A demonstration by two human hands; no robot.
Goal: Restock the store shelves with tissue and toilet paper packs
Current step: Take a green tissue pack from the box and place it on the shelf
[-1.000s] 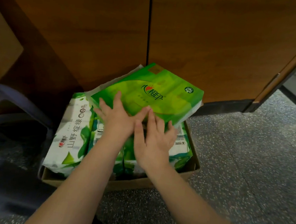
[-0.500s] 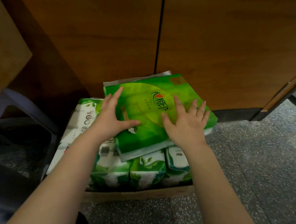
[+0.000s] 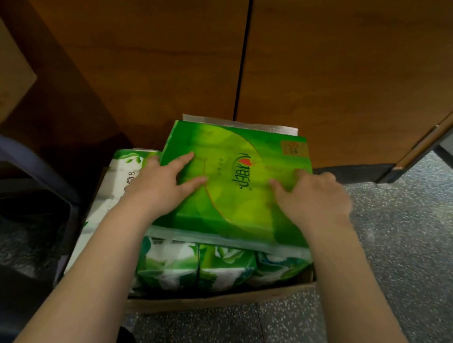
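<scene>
Head view: bright green pack (image 3: 234, 189) lies flat atop the white-green packs (image 3: 223, 268) in the cardboard box (image 3: 206, 303). My left hand (image 3: 159, 186) and right hand (image 3: 311, 200) press it with spread, fairly straight fingers. Best to slide fingers under both side edges, lift level. Wood panel (image 3: 342, 71) close behind; floor (image 3: 407, 246) right is open.

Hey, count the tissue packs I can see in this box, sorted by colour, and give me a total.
Solid green pack, lying on top under both hands: 1
White-and-green leaf-print packs: 4 visible, three along the front and one at the left side
Total visible: 5; any packs hidden beneath cannot be counted.
</scene>
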